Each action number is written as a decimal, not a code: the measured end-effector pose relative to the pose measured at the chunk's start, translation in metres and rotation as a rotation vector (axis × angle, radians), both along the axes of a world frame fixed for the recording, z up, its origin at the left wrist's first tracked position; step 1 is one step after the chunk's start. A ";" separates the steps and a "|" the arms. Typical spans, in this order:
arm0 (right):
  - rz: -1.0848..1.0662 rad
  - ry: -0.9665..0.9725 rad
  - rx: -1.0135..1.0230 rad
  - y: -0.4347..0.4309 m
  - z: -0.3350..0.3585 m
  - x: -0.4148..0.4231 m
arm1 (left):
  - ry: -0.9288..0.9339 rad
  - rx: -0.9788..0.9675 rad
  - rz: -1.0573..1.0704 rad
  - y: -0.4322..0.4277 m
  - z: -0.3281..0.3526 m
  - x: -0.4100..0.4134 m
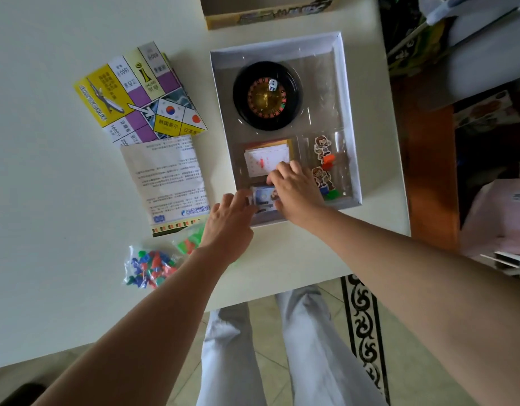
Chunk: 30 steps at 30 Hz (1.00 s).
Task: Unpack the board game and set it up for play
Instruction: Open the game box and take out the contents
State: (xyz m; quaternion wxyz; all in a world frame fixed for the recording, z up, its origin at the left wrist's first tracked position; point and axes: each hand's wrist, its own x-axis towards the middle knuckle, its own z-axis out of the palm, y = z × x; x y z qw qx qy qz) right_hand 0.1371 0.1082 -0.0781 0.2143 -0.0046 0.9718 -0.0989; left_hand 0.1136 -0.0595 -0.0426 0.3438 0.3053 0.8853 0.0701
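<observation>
The open white game box lies on the white table. Its clear insert holds a black roulette wheel with a white die on it. Below the wheel sits a stack of white cards, and cardboard character pawns stand at the right. In the near left compartment lies a blue stack of play money. My left hand touches its left edge with curled fingers. My right hand reaches over its right side, fingers curled onto it.
The folded game board and a printed rule sheet lie left of the box. Two bags of small plastic pieces sit near the table's front edge. The box lid stands at the back. Clutter and a floor rug are at right.
</observation>
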 end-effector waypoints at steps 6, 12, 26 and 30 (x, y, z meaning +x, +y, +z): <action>-0.156 0.100 -0.175 0.017 0.003 0.003 | 0.058 0.010 0.022 0.004 0.002 0.003; -0.351 0.098 -0.042 0.076 0.009 -0.001 | 0.124 0.108 0.124 0.025 0.002 -0.005; -0.297 0.055 -0.018 0.082 -0.010 0.020 | 0.021 0.141 0.122 0.080 -0.005 -0.019; -0.431 0.054 -0.281 0.099 -0.004 0.013 | -0.002 0.155 0.146 0.088 -0.004 -0.019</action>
